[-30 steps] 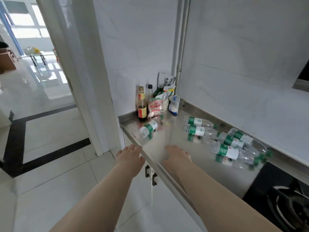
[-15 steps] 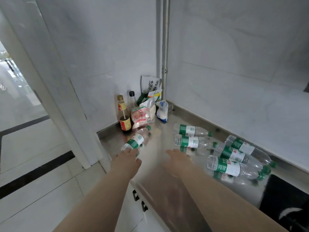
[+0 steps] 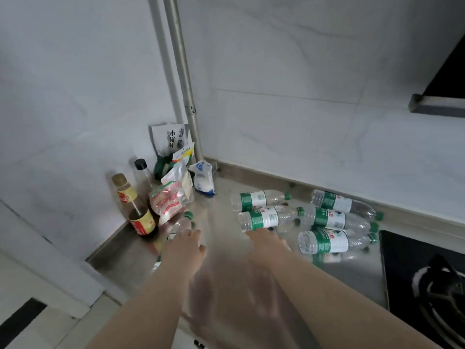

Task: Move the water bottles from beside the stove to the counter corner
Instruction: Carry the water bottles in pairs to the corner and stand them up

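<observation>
Several clear water bottles with green labels lie on the steel counter (image 3: 118, 258). Two of them (image 3: 261, 199) (image 3: 266, 217) lie mid-counter, and three more (image 3: 337, 202) (image 3: 334, 219) (image 3: 327, 241) lie next to the black stove (image 3: 422, 285). One more bottle (image 3: 180, 224) lies apart near the corner, its green cap pointing at the packets. My left hand (image 3: 185, 248) lies over this bottle's middle and hides its label; whether the fingers grip it is unclear. The fingertips of my right hand (image 3: 266, 244) touch the base of the nearer mid-counter bottle, with nothing in the hand.
The counter corner holds a sauce bottle (image 3: 141, 217), a black-capped bottle (image 3: 142, 172), red-printed packets (image 3: 168, 201), a white bag (image 3: 203, 181) and a tall pouch (image 3: 171, 139). A metal pipe (image 3: 183, 84) rises there. A range hood (image 3: 437, 104) overhangs the stove. Floor lies left of the counter edge.
The view has swung right and closer to the counter. My left hand went forward onto the lone bottle. My right hand reached forward to the base of a mid-counter bottle.
</observation>
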